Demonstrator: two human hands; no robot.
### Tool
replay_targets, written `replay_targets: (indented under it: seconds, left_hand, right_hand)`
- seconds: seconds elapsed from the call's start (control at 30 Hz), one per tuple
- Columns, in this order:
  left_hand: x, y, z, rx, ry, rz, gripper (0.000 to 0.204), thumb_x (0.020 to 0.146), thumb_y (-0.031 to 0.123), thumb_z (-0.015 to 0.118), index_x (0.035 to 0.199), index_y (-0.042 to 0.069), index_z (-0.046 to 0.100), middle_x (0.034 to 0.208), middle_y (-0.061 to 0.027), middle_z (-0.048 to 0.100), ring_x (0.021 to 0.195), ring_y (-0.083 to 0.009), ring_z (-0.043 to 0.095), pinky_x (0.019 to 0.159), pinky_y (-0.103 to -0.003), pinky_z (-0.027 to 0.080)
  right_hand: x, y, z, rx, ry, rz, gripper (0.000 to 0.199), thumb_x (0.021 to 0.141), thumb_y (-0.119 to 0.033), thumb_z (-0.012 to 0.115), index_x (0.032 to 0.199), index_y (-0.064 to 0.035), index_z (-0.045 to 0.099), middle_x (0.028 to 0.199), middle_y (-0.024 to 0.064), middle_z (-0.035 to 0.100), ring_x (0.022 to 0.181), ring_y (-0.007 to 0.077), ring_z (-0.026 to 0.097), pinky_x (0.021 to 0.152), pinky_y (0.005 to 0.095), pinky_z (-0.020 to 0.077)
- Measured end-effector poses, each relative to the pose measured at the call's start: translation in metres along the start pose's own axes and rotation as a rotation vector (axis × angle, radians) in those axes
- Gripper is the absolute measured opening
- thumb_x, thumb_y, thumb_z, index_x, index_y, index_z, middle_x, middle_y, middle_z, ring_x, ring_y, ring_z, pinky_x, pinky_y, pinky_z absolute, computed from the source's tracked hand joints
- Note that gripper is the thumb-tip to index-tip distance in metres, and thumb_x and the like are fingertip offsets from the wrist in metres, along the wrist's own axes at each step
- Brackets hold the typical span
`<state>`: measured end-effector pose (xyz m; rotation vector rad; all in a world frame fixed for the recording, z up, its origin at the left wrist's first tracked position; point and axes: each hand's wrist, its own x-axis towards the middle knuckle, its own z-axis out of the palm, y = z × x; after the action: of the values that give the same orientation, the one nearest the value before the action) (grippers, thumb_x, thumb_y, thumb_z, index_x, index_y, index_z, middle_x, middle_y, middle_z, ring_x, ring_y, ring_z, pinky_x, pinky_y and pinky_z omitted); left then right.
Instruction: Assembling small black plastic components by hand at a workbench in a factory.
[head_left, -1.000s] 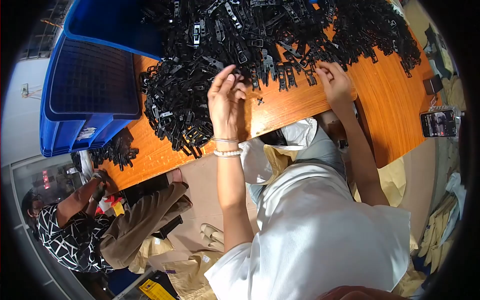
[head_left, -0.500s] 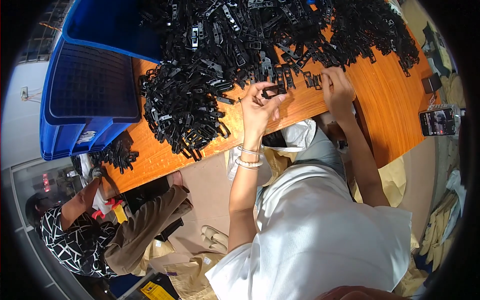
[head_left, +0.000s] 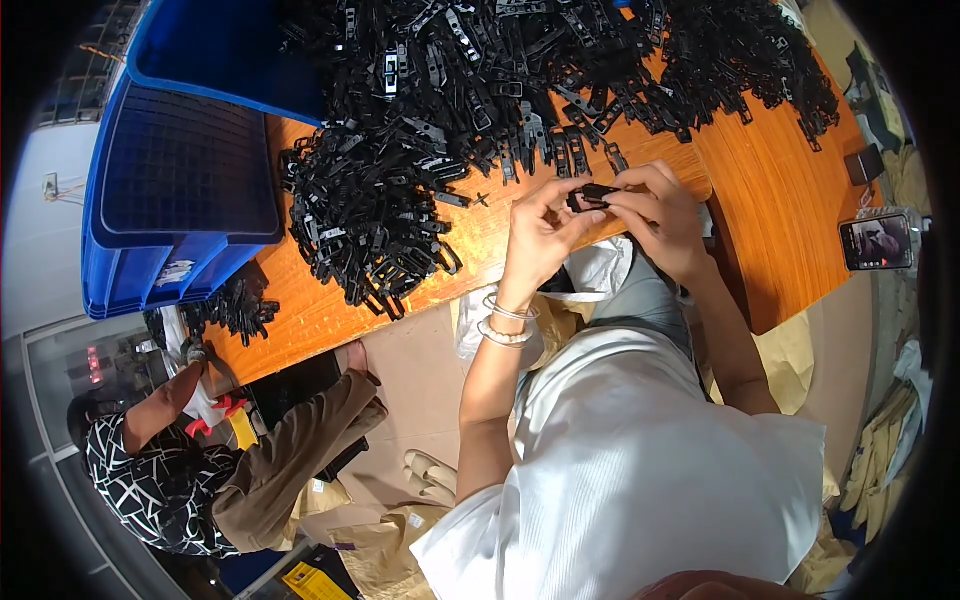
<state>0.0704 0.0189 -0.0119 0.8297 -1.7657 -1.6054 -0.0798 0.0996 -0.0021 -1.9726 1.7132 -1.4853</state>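
Both hands meet just above the near edge of the orange wooden bench (head_left: 760,210), working one small black plastic clip (head_left: 592,193) between them. The left hand (head_left: 540,235) has its grip closed on the clip's left end, thumb and fingertips pinching it, with two pale bangles (head_left: 505,320) on that wrist. The right hand (head_left: 665,215) grips the clip's right end from above, fingers curled over it. The clip is held clear of the bench top, just in front of a large heap of black clips (head_left: 520,80) that covers the far part of the bench; a smaller cluster of the same clips (head_left: 365,215) lies to the left. Stacked blue crates (head_left: 175,200) stand at the bench's left end. A phone (head_left: 878,242) lies near the right edge. Another person in a patterned top (head_left: 150,480) sits lower left.
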Motion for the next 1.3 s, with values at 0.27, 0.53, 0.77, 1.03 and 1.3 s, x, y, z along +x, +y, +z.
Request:
replay_targets:
  seconds: [0.27, 0.53, 0.77, 1.03, 1.3]
  left_hand:
    - [0.004, 0.003, 0.004, -0.300, -0.113, -0.082, 0.023, 0.071, 0.002, 0.064, 0.093, -0.002, 0.058, 0.065, -0.0011, 0.057, 0.053, -0.0053, 0.050, 0.048, -0.019, 0.040]
    - [0.079, -0.025, 0.038, 0.345, 0.075, 0.418, 0.016, 0.071, 0.004, 0.059, 0.081, -0.008, 0.058, 0.071, -0.0202, 0.056, 0.063, -0.0287, 0.057, 0.053, -0.034, 0.046]
    - [0.092, -0.025, 0.043, 0.948, 0.220, 0.413, 0.012, 0.067, 0.009, 0.062, 0.072, -0.001, 0.059, 0.077, -0.0177, 0.052, 0.062, -0.0320, 0.054, 0.057, -0.039, 0.043]
    - [0.062, 0.003, 0.025, -0.081, 0.137, -0.161, 0.011, 0.080, 0.007, 0.055, 0.077, -0.004, 0.056, 0.069, -0.0086, 0.058, 0.050, -0.0106, 0.053, 0.049, -0.020, 0.044]
    - [0.053, 0.007, 0.018, -0.336, -0.033, -0.368, 0.034, 0.085, 0.021, 0.052, 0.061, -0.002, 0.055, 0.046, -0.0045, 0.050, 0.036, -0.0088, 0.043, 0.036, -0.020, 0.030]
  right_hand:
    - [-0.002, -0.003, -0.002, 0.005, -0.070, 0.025, 0.022, 0.065, 0.003, 0.062, 0.085, -0.0049, 0.060, 0.092, 0.0105, 0.054, 0.084, 0.0238, 0.051, 0.068, 0.0294, 0.0422]
    - [-0.033, 0.013, -0.008, 0.372, 0.436, 0.441, 0.012, 0.080, -0.004, 0.056, 0.087, 0.0050, 0.055, 0.093, 0.0075, 0.055, 0.084, 0.0135, 0.051, 0.067, 0.0227, 0.0395]
    - [-0.039, 0.024, -0.017, 0.383, 0.531, 0.689, 0.014, 0.080, -0.005, 0.056, 0.089, 0.0057, 0.058, 0.090, 0.0046, 0.056, 0.074, 0.0079, 0.050, 0.062, 0.0186, 0.0374]
    - [-0.018, 0.027, -0.006, 0.489, 0.435, 0.806, 0.013, 0.078, -0.007, 0.058, 0.084, 0.0038, 0.061, 0.073, 0.0035, 0.060, 0.065, 0.0069, 0.052, 0.060, 0.0189, 0.0390]
    - [-0.013, 0.020, -0.005, 0.470, 0.399, 0.749, 0.013, 0.079, -0.009, 0.058, 0.082, 0.0032, 0.061, 0.067, 0.0036, 0.058, 0.061, 0.0058, 0.051, 0.054, 0.0170, 0.0359]
